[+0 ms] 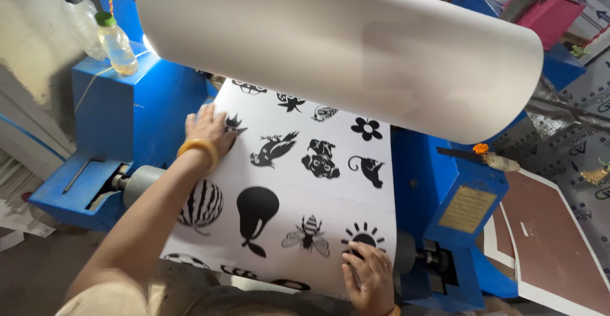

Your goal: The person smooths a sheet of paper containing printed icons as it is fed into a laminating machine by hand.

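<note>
Left hand [208,130] flat, fingers spread, palm down on the printed sheet [318,182] near its left edge; not gripping anything, just pressing. Yellow bangle [198,149] on that wrist. Fingertips touch a small black crown-like figure [234,124]; a black bird figure [273,149] sits just to the right of the hand, a striped ball figure [201,205] below the forearm.

Right hand [367,276] also open and flat on the sheet at its lower right corner, fingers spread, nothing grasped. Its fingertips cover the lower part of a black sun figure [363,234]; a bee figure [306,234] just left of it, a pear figure [257,209] further left.

Sheet is white with black silhouettes, lying over the blue machine [136,109] between both hands, running up under a big white roll [337,42] above them. Grey roller end [138,182] just beside left forearm. Plastic bottle [118,44] with green cap stands on the machine, up-left of the left hand. Brass-coloured plate [468,209] on the machine's right housing, up-right of the right hand
</note>
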Motion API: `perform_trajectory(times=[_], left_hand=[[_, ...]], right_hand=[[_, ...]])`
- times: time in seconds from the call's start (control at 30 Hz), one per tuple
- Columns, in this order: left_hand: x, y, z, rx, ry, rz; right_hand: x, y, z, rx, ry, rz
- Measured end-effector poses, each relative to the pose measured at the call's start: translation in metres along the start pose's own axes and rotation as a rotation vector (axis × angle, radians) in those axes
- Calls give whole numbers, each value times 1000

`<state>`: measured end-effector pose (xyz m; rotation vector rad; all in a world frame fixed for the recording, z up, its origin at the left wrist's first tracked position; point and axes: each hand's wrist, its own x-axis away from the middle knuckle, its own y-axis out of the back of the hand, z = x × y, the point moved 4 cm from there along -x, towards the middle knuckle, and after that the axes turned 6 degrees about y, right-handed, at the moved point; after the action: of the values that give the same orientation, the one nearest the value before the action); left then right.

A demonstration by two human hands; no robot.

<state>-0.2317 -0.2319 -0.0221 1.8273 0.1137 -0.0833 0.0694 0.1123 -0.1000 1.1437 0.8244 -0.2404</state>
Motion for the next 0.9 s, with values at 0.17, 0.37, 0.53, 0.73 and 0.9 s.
perform_trajectory(times=[0.17, 0.37, 0.53, 0.73, 0.9], left_hand=[[55, -3, 58, -67, -65, -173], [148, -40, 96, 142, -98, -352], [197, -61, 115, 224, -59, -293], [205, -49, 131, 255, -47, -310], [201, -50, 108, 257, -86, -247]], right_hand=[[-59, -36, 36, -108, 177, 291], [-126, -112, 101, -166, 512, 651], [-194, -162, 98, -152, 432, 826], [-238, -174, 1, 90, -2, 858], [-212, -131, -112, 195, -46, 475]])
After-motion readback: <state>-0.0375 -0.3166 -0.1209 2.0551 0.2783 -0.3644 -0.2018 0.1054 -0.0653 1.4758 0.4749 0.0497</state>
